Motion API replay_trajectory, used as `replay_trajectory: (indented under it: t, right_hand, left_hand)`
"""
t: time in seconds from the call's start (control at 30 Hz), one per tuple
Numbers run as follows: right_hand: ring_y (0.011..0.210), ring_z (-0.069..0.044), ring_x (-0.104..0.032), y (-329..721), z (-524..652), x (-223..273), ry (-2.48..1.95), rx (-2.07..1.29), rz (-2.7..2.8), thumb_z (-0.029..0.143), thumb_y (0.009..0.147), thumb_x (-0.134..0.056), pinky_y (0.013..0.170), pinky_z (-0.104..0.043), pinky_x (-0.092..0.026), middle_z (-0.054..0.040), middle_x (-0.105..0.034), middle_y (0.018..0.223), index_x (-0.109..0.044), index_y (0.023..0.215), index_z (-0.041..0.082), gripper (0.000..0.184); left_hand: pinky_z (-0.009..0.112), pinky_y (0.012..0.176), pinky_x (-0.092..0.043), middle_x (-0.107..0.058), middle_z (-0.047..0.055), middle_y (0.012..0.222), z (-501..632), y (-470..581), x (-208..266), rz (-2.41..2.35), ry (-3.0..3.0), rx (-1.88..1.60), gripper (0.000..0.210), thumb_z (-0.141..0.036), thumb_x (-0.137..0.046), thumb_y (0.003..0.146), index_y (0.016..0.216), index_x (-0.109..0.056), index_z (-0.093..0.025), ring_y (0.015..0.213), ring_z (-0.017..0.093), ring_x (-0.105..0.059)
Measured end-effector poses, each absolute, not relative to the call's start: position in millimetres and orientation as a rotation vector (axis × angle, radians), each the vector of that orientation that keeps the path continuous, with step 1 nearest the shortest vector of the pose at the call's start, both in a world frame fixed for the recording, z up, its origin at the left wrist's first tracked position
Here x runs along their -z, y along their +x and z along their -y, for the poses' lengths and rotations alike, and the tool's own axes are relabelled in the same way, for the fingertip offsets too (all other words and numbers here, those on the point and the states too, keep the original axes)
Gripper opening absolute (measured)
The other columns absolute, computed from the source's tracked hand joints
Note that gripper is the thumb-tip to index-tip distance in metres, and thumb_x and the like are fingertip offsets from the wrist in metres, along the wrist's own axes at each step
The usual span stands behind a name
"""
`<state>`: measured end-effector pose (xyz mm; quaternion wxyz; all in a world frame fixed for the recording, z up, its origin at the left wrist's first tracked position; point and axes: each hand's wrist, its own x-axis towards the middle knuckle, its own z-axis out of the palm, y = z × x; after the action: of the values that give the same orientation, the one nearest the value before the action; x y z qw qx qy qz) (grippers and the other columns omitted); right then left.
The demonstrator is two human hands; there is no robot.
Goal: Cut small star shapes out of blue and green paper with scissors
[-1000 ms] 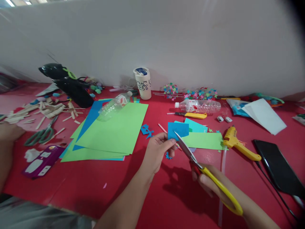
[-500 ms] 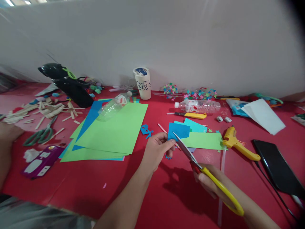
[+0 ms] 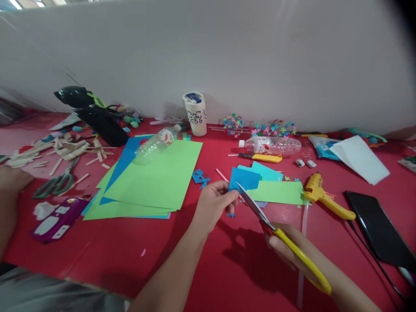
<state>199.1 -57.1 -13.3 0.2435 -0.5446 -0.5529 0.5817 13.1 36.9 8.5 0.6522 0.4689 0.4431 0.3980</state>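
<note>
My left hand pinches a small piece of blue paper by its lower left corner. In my right hand are scissors with a yellow handle, their blades pointing up and left against the blue paper. The blades look nearly closed, with the tip at the paper's lower left part. Beneath and behind the held piece lie a light green paper strip and turquoise paper. Blue paper scraps rest left of the paper, beyond my left hand.
Stacked coloured sheets lie to the left, under a plastic bottle. At right are a yellow glue gun and a black phone. A yellow cutter lies beyond. Another person's hand rests at far left, near green-handled scissors.
Almost nothing differs. The view has shifted very slightly, and both hands keep the same hold on the blue paper and the scissors.
</note>
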Motion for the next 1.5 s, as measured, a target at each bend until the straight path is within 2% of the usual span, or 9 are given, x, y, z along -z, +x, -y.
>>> replay_trajectory:
  t: [0.2, 0.5, 0.9, 1.5]
  right_hand:
    - [0.040, -0.005, -0.023, 196, 57, 10, -1.523, -1.581, 1.462, 0.071, 0.073, -0.044, 0.035, -0.019, -0.017, 0.0091, -0.028, 0.048, -0.033, 0.063, 0.021, 0.052]
    - [0.043, -0.006, -0.024, 199, 56, 18, -1.514, -1.536, 1.524, 0.071, 0.075, -0.041, 0.036, -0.019, -0.017, 0.0080, -0.028, 0.050, -0.035, 0.063, 0.020, 0.052]
    - [0.038, -0.005, -0.026, 200, 53, 20, -1.395, -1.590, 1.582, 0.072, 0.075, -0.039, 0.034, -0.020, -0.018, 0.0083, -0.031, 0.047, -0.032, 0.064, 0.021, 0.052]
    - [0.036, -0.005, -0.025, 198, 56, 18, -1.299, -1.638, 1.482, 0.070, 0.078, -0.036, 0.035, -0.020, -0.018, 0.0100, -0.030, 0.044, -0.039, 0.070, 0.019, 0.052]
  left_hand:
    - [0.017, 0.037, -0.033, -0.055, -0.004, 0.048, -36, 15, -10, -0.999, 1.034, -0.919, 0.015, -0.021, -0.060, 0.070, 0.059, -0.053, -0.014, 0.033, 0.003, -0.043]
    - [0.016, 0.035, -0.029, -0.055, -0.004, 0.048, -37, 16, -8, -0.984, 0.995, -0.919, 0.014, -0.021, -0.060, 0.070, 0.060, -0.054, -0.014, 0.033, 0.003, -0.043]
    - [0.020, 0.044, -0.038, -0.057, -0.003, 0.050, -36, 14, -4, -1.000, 1.056, -1.002, 0.021, -0.031, -0.058, 0.074, 0.060, -0.052, -0.016, 0.039, 0.006, -0.048]
    - [0.020, 0.044, -0.037, -0.055, -0.003, 0.049, -30, 23, -6, -1.016, 1.037, -1.013, 0.014, -0.027, -0.061, 0.070, 0.064, -0.058, -0.015, 0.039, 0.006, -0.047]
